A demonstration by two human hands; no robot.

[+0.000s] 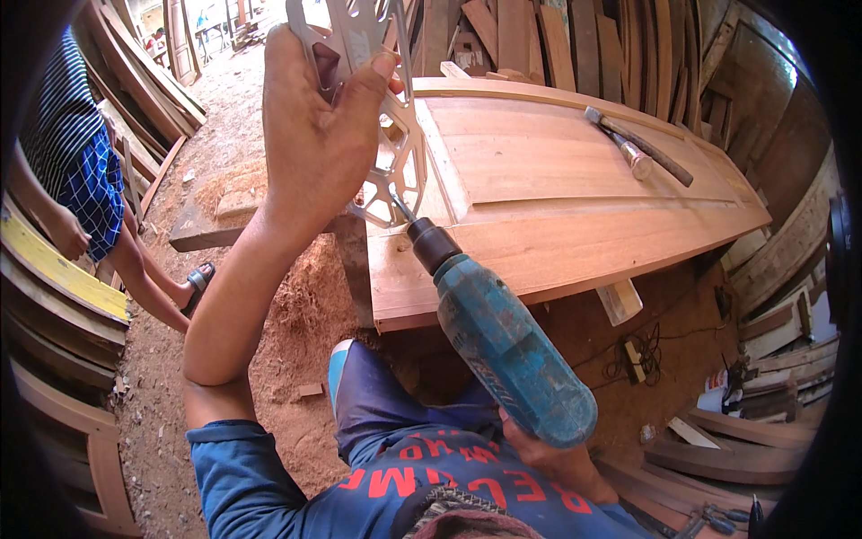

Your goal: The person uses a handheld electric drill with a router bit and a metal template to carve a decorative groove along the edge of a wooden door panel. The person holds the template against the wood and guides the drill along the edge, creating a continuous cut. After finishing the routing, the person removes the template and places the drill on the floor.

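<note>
Below your left hand [323, 135], its fingers pinching a silver openwork frame [359, 36], the blue drill [514, 350] aims its bit [402, 207] at the lower end; a slack pinch could let the frame twist. Your right hand's [558, 463] fingers are hidden.

A scuffed blue power drill with a black chuck [432, 244] lies aslant, its rounded rear toward the wearer and its slim metal bit [404, 208] pointing up and left. The bit's tip meets the lower end of a long silver metal piece pierced with angular, honeycomb-like openings [364, 40], held lengthwise away from the wearer; whether they touch is unclear.
</note>
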